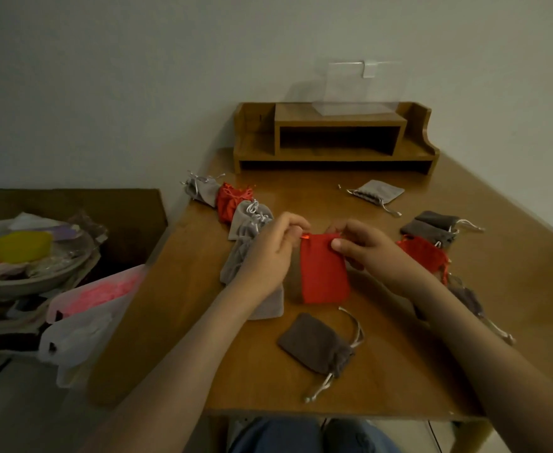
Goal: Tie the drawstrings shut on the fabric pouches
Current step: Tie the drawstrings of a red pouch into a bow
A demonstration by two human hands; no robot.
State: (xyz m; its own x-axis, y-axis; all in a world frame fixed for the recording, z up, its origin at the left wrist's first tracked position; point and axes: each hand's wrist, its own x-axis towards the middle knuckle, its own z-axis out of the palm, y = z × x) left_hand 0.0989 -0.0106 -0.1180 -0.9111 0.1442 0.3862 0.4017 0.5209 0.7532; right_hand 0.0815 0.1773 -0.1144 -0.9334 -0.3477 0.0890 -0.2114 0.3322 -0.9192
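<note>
A red fabric pouch [323, 273] lies flat in the middle of the wooden table [382, 380], its mouth pointing away from me. My left hand [273, 253] pinches the red drawstring at the pouch's top left corner. My right hand [366, 251] pinches the top right corner of the same pouch. A brown pouch [314, 343] with silver cords lies just in front of it. Grey and red pouches [232, 204] are piled at the left, and more pouches [430, 237] lie at the right.
A wooden desk organiser [335, 138] stands at the table's back edge with a clear plastic box [350, 89] on top. A light grey pouch [378, 192] lies in front of it. Left of the table are a bowl of clutter [30, 256] and plastic bags [82, 318].
</note>
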